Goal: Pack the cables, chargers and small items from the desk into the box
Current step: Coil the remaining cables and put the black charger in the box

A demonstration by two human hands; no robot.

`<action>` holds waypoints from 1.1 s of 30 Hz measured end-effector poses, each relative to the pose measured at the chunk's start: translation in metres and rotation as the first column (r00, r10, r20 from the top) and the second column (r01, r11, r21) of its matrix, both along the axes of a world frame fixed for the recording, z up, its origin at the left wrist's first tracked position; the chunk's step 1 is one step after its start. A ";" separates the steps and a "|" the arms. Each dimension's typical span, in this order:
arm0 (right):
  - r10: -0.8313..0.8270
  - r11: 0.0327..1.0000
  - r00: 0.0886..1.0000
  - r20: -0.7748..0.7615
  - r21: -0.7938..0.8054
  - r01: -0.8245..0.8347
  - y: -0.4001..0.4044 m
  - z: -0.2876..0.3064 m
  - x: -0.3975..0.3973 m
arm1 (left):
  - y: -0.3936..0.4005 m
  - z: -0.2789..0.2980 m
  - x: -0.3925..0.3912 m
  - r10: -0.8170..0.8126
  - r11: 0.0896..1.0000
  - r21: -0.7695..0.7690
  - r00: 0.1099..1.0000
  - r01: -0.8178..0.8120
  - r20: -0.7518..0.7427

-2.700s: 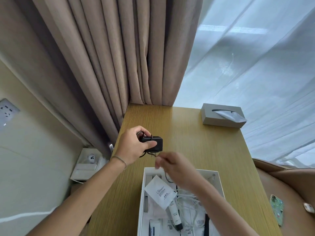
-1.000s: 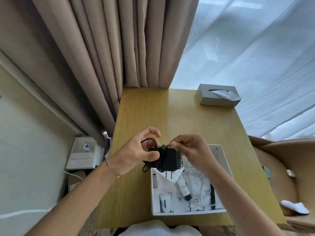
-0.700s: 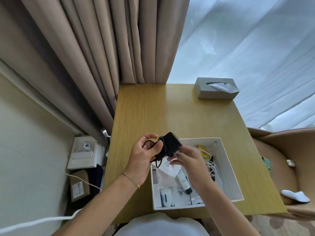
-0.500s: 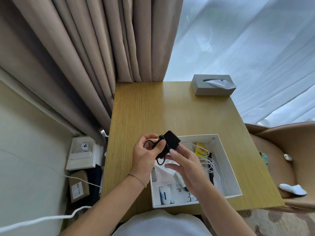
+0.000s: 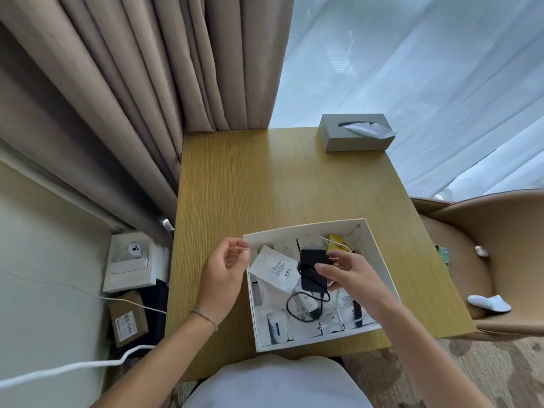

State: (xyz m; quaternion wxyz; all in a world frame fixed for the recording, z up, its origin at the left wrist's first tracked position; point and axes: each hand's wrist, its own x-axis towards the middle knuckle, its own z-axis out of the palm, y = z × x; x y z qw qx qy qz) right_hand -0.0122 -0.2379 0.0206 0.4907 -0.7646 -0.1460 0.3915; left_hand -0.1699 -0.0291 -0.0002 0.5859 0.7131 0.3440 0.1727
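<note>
Looking down from the head camera, I see a wooden desk (image 5: 265, 187) with a white box (image 5: 379, 254) sitting near its front edge. My right hand (image 5: 350, 272) is over the box, and its fingers are pinched around a black charger (image 5: 312, 269), so this hand is closed on the charger. The charger is just above the things in the box, near the middle. A black cable (image 5: 297, 312) hangs down from it and makes a loop that lies inside the box. My left hand (image 5: 226, 275) is by the left wall of the box, just outside it. Its fingers are curled a little but spread apart, and it holds nothing. There is a thin bracelet (image 5: 204, 315) on the left wrist. Inside the box I see a white paper packet (image 5: 273, 267) leaning at a tilt just left of the charger. A yellow packet (image 5: 337, 244) is at the back of the box. A small white tube (image 5: 278, 326) lies near the front left corner. White cables (image 5: 332, 315) are bunched up near the front, but I cannot tell how many. At the far right corner of the desk stands a gray tissue box (image 5: 353, 136), well apart from the white box. Behind the desk hang brown curtains (image 5: 147, 69) and a thin white curtain (image 5: 412, 69). On the floor to the left are a white carton (image 5: 131, 262) and a small brown parcel (image 5: 128, 318). To the right is a tan chair (image 5: 485, 231).
</note>
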 end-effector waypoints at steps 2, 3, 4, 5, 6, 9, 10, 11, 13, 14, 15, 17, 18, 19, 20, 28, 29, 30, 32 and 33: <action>0.188 0.977 0.979 0.075 -0.112 -0.179 -0.004 0.002 0.007 | 0.003 -0.004 -0.005 0.005 0.999 0.048 1.000 -0.004 -0.025; 0.288 0.946 0.950 0.119 -0.188 -0.263 -0.004 0.003 0.010 | 0.004 -0.006 -0.007 0.003 0.998 0.064 0.999 -0.001 -0.035; 0.381 0.904 0.909 0.167 -0.275 -0.328 -0.002 0.004 0.013 | 0.004 -0.008 -0.008 0.000 0.997 0.073 0.999 0.003 -0.043; 0.469 0.852 0.858 0.208 -0.362 -0.378 0.000 0.004 0.015 | 0.004 -0.011 -0.009 -0.001 0.997 0.077 0.999 0.005 -0.051; 0.553 0.793 0.798 0.239 -0.443 -0.418 0.004 0.004 0.016 | 0.003 -0.013 -0.010 -0.001 0.997 0.078 0.998 0.005 -0.060; 0.776 0.582 0.588 0.229 -0.621 -0.525 0.020 0.001 0.014 | 0.000 -0.017 -0.010 -0.001 0.997 0.079 0.997 0.007 -0.082; 0.828 0.509 0.522 0.204 -0.664 -0.548 0.026 -0.001 0.011 | -0.001 -0.019 -0.010 -0.003 0.997 0.078 0.996 0.009 -0.086; 0.866 0.446 0.468 0.177 -0.696 -0.563 0.031 -0.003 0.008 | -0.002 -0.020 -0.010 -0.004 0.997 0.077 0.996 0.011 -0.089; 0.912 0.358 0.388 0.135 -0.725 -0.589 0.039 -0.009 0.002 | -0.003 -0.021 -0.010 -0.007 0.996 0.085 0.995 0.015 -0.096; 0.928 0.323 0.351 0.121 -0.730 -0.602 0.042 -0.012 -0.001 | -0.003 -0.022 -0.010 -0.008 0.995 0.093 0.995 0.018 -0.099; 0.942 0.293 0.315 0.113 -0.735 -0.611 0.044 -0.015 -0.004 | -0.004 -0.023 -0.010 -0.010 0.995 0.101 0.995 0.020 -0.101; 0.959 0.251 0.262 0.108 -0.751 -0.610 0.045 -0.021 -0.010 | -0.004 -0.023 -0.010 -0.010 0.994 0.105 0.995 0.021 -0.102; 0.963 0.238 0.247 0.105 -0.762 -0.603 0.045 -0.025 -0.013 | -0.004 -0.024 -0.010 -0.009 0.994 0.105 0.995 0.020 -0.104; 0.965 0.230 0.239 0.104 -0.771 -0.593 0.045 -0.028 -0.016 | -0.004 -0.024 -0.010 -0.008 0.994 0.105 0.994 0.020 -0.107; 0.965 0.232 0.238 0.109 -0.779 -0.583 0.045 -0.031 -0.018 | -0.004 -0.024 -0.009 -0.008 0.994 0.106 0.994 0.020 -0.108; 0.884 0.437 0.397 0.246 -0.736 -0.517 0.026 -0.038 -0.022 | -0.007 -0.030 -0.008 0.001 0.996 0.090 0.993 0.010 -0.120; 0.853 0.493 0.440 0.281 -0.710 -0.503 0.023 -0.033 -0.019 | -0.007 -0.030 -0.009 0.004 0.997 0.079 0.993 0.005 -0.117; 0.812 0.558 0.483 0.327 -0.677 -0.479 0.018 -0.027 -0.015 | -0.008 -0.030 -0.009 0.011 0.998 0.070 0.993 -0.003 -0.118; 0.698 0.694 0.574 0.429 -0.601 -0.396 0.006 -0.014 -0.004 | -0.009 -0.029 -0.011 0.029 0.997 0.071 0.990 -0.019 -0.141; 0.628 0.756 0.619 0.472 -0.560 -0.339 -0.002 -0.008 0.004 | -0.010 -0.029 -0.012 0.038 0.996 0.089 0.986 -0.023 -0.165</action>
